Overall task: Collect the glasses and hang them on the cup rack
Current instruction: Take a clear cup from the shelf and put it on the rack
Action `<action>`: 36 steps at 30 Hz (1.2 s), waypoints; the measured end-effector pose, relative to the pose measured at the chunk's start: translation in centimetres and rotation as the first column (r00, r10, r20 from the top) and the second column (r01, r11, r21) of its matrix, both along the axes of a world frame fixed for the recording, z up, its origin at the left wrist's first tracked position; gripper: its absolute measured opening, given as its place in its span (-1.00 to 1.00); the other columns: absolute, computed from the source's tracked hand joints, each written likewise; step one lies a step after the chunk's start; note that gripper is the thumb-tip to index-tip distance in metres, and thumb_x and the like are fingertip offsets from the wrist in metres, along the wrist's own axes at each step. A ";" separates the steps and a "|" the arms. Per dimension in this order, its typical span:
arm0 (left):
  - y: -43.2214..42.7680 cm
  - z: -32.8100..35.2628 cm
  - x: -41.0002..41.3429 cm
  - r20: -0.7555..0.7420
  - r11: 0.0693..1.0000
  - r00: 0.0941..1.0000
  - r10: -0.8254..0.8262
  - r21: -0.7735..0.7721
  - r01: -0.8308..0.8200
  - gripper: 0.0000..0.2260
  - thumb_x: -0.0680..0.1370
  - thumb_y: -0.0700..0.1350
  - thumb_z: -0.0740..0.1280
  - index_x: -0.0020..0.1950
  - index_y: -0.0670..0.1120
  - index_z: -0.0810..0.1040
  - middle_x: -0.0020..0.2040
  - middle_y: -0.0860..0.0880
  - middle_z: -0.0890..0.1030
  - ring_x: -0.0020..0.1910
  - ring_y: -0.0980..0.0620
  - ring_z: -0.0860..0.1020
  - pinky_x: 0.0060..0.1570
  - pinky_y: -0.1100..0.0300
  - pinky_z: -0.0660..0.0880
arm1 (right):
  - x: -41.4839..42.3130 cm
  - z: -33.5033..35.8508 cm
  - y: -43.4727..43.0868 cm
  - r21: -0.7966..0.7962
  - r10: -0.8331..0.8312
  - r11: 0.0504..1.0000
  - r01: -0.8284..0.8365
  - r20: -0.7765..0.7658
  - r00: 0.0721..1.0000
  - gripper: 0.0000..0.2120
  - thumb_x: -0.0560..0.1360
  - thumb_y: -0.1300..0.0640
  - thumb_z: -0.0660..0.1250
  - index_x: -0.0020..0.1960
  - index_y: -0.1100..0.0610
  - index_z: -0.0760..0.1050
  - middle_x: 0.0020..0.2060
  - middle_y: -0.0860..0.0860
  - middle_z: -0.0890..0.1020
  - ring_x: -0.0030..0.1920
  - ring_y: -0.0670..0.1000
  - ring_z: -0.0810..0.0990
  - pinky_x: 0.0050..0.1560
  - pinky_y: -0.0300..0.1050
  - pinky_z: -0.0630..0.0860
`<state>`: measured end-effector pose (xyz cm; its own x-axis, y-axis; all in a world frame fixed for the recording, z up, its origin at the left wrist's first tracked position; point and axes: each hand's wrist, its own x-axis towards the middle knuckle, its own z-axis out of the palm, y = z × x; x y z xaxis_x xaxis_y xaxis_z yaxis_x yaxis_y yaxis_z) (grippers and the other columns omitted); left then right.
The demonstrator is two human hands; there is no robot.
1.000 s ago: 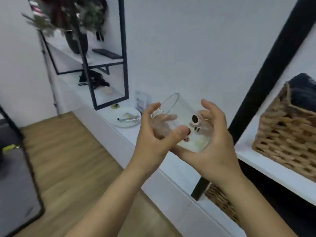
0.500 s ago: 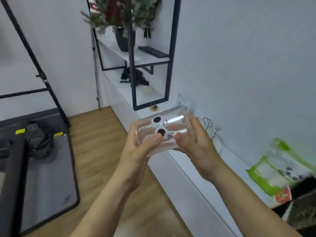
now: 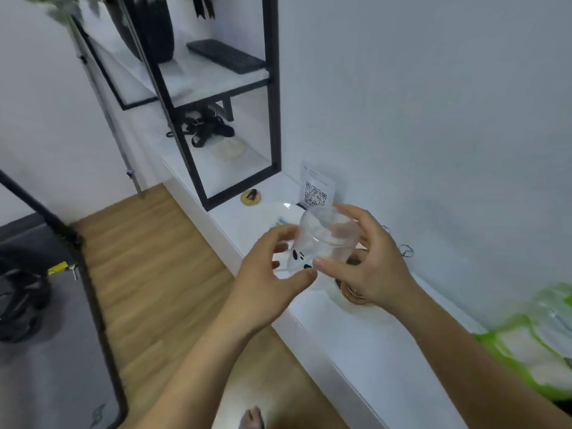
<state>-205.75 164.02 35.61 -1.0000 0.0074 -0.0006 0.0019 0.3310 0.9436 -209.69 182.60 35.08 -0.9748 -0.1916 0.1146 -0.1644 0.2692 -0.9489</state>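
I count one clear, straight-sided drinking glass with small black printed marks (image 3: 322, 243) in view, carried in the air above the long white ledge (image 3: 356, 335) that runs along the wall, its thick base turned up toward 1 o'clock and its mouth facing down toward 7 o'clock. My right hand (image 3: 368, 267) is closed around it, thumb on the near wall and fingers curled round the far side, so that hand bears the load. My left hand (image 3: 269, 274) is spread at the glass's 8 o'clock with its fingertips only brushing the wall; I judge it to be steadying, not clamping. I read this as the carrying step: the glass is collected and already inverted, but not yet hung. At 3 o'clock from the glass, near the wall, I can see two thin looped wire tips (image 3: 406, 250) of what I take to be the cup rack; most of it is hidden behind my right hand, so I cannot count its pegs. The next move calls for lowering the open mouth over a free prong, keeping it mouth-down. Elsewhere I count one white round plate (image 3: 269, 218) at the glass's 10 o'clock, one QR-code card (image 3: 316, 191) at 12, and one green-and-white bag (image 3: 535, 342) at 4.
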 end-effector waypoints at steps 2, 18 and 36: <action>0.5 -1.1 -4.7 0.017 0.996 0.996 -0.087 0.001 0.087 -0.54 0.45 -0.11 0.45 0.27 0.23 0.44 0.18 0.32 0.53 0.16 0.37 0.47 0.09 0.38 0.43 | -3.1 -0.6 0.5 0.114 -0.062 0.991 0.068 -0.059 0.996 -0.27 0.15 -0.23 0.58 0.24 -0.36 0.33 0.09 -0.30 0.59 0.12 -0.19 0.59 -0.03 -0.33 0.58; 5.9 -12.6 -30.1 0.279 0.804 0.759 -0.589 0.099 0.587 -0.48 0.39 -0.19 0.34 0.32 0.13 0.42 0.21 0.17 0.53 0.15 0.26 0.50 0.15 0.26 0.46 | -19.7 -11.8 2.4 0.609 -0.517 0.708 0.357 0.102 0.850 -0.12 0.27 -0.06 0.53 0.46 -0.10 0.14 0.23 0.00 0.39 0.12 0.00 0.48 -0.05 -0.22 0.40; 9.1 -21.6 -33.4 0.465 0.658 0.551 -0.693 0.094 0.747 -0.49 0.47 -0.14 0.38 0.39 0.09 0.37 0.25 0.10 0.53 0.23 0.09 0.49 0.11 0.18 0.49 | -22.7 -17.2 3.5 0.960 -0.605 0.270 -0.067 0.223 0.764 -0.27 0.28 -0.29 0.43 0.28 0.00 0.20 -0.02 0.00 0.53 -0.13 0.08 0.60 -0.29 -0.07 0.41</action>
<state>-239.19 173.15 14.05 -0.5455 0.6973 -0.4650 -0.1022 0.4953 0.8627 -232.35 186.11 17.88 -0.8057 0.4522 -0.3826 0.4651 0.8829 0.0640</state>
